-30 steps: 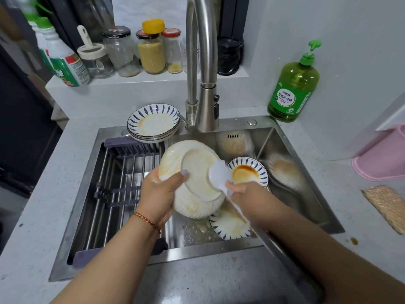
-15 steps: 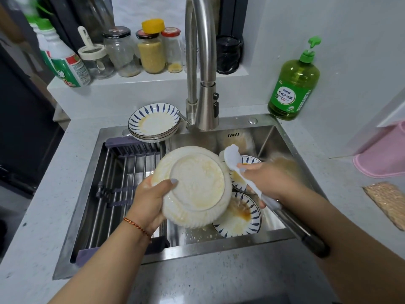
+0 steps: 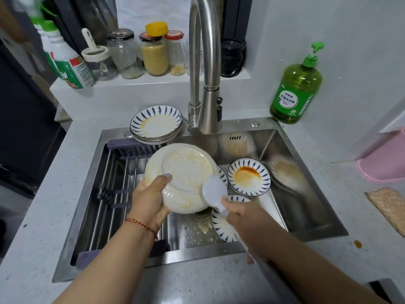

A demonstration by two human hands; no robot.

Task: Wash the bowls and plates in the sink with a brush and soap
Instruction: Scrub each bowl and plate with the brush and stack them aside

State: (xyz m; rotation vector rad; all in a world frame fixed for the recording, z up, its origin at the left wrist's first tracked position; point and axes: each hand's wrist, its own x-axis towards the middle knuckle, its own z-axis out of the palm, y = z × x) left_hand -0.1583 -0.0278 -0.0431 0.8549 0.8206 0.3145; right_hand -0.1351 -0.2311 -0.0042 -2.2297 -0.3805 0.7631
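Back down swings the brush (image 3: 213,191), its white head now against the lower right edge of the upturned bowl (image 3: 183,178) instead of up beside it. Left hand (image 3: 151,199) grips the ribbed, sauce-smeared ceramic over the sink (image 3: 306,218), base facing up. Right hand (image 3: 245,218) clasps the handle, running back toward the counter (image 3: 30,227). Stained leaf-pattern plates (image 3: 248,177) wait just right.

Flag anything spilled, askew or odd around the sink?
One spill: an orange-brown drop on the counter, right of the sink, matching the sauce on the dirty plates. A stack of used plates sits on the sink's back rim by the faucet, partly overhanging the drying rack. Otherwise nothing stands out.
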